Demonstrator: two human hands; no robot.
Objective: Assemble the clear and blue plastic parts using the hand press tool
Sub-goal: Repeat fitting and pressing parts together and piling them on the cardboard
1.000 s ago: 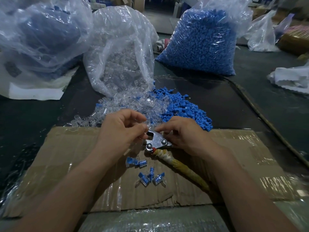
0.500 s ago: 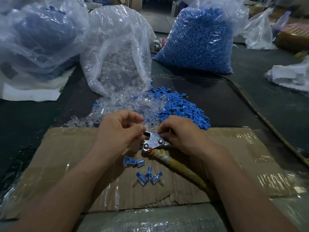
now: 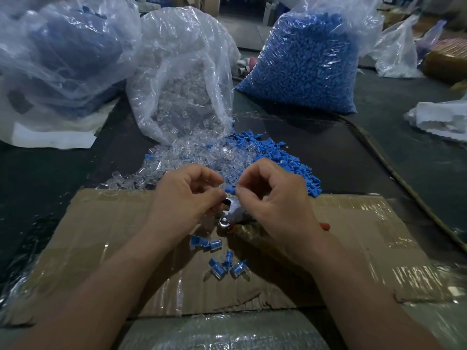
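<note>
Near edge: cardboard sheet [image 3: 101,248] taped over with clear tape, lying on the dark table [image 3: 404,152]. On it, a small cluster of assembled pieces [image 3: 222,263], blue inside clear, just in front of the wrists.

Hand press tool [image 3: 231,215] lies flat on the cardboard beneath both hands, metal head toward the left hand; its handle runs under the right wrist. Neither hand grips it.

Right hand [image 3: 275,203]: thumb and forefinger pinch a blue part [image 3: 230,190] just above the tool head.

Left hand [image 3: 187,203]: fingers curled, tips closed at the blue part's other end. Probably a clear part in there, but it's transparent against the pile, so can't tell.

Behind the hands: loose clear parts [image 3: 202,157] spilling from an open clear bag [image 3: 182,84], touching a loose blue parts heap [image 3: 290,168] on the right.

Farther back: full bag of blue parts [image 3: 303,66], upright. Far left, another large bag [image 3: 63,54], bluish contents, blurry.
</note>
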